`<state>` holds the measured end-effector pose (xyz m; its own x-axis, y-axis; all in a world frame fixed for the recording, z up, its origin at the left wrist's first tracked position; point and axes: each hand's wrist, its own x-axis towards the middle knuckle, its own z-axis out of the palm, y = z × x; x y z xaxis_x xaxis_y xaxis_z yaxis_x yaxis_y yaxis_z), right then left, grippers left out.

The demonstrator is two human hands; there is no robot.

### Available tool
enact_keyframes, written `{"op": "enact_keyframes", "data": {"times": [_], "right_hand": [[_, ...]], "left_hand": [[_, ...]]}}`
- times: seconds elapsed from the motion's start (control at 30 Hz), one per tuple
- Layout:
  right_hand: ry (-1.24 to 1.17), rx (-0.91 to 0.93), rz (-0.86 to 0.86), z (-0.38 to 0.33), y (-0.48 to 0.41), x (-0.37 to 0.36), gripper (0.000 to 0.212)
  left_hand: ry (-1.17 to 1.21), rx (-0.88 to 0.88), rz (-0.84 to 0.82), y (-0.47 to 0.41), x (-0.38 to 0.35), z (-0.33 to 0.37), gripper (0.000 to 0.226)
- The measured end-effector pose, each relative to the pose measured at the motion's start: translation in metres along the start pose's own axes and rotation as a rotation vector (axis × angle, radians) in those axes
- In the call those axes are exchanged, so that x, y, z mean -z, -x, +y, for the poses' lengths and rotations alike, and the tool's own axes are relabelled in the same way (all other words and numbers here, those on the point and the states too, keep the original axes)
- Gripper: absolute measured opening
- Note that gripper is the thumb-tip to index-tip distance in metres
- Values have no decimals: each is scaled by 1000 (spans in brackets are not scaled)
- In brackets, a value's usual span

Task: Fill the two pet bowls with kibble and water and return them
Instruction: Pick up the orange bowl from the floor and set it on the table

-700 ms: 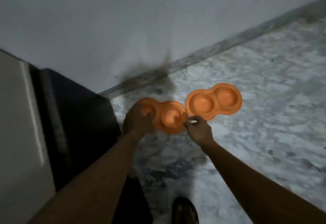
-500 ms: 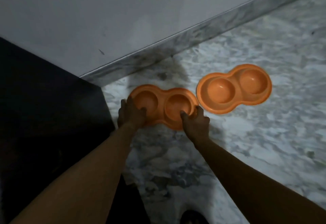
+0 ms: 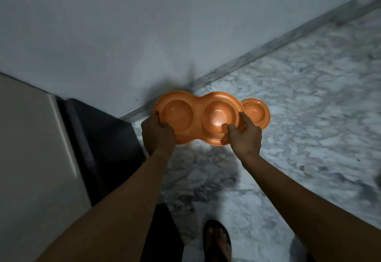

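Orange and two-welled, the near pet bowl [image 3: 195, 117] is held over the marble floor [image 3: 309, 107] by both hands: the left hand [image 3: 157, 135] curls round its left end, thumb on the rim, and the right hand [image 3: 245, 135] grips its right end, thumb dipped into the well. The second pet bowl [image 3: 256, 111] lies on the floor just behind, only its right well showing past the right hand. Dim blur leaves the dark block [image 3: 107, 138] at the left hard to name, and a sandalled foot [image 3: 216, 239] is cut off below.
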<state>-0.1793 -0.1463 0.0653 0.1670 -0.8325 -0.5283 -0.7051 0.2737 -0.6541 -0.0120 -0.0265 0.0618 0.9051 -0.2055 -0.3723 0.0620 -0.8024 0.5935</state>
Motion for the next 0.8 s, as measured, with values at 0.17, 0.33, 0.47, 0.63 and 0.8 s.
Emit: {"op": "enact_keyframes", "data": {"times": [0.17, 0.33, 0.47, 0.63, 0.8], "right_hand": [[-79, 74, 85, -115, 109, 137, 73], [-121, 188, 187, -208, 257, 241, 63], [-192, 323, 187, -249, 398, 281, 69], [-278, 456, 115, -278, 575, 265, 66], [-320, 546, -47, -302, 702, 202, 70]], "left_hand": [[94, -91, 97, 97, 128, 129, 49], [311, -154, 197, 218, 272, 204, 46], [414, -291, 257, 301, 419, 204, 41], [437, -416, 282, 364, 604, 137, 38], [442, -411, 377, 399, 755, 58, 37]]}}
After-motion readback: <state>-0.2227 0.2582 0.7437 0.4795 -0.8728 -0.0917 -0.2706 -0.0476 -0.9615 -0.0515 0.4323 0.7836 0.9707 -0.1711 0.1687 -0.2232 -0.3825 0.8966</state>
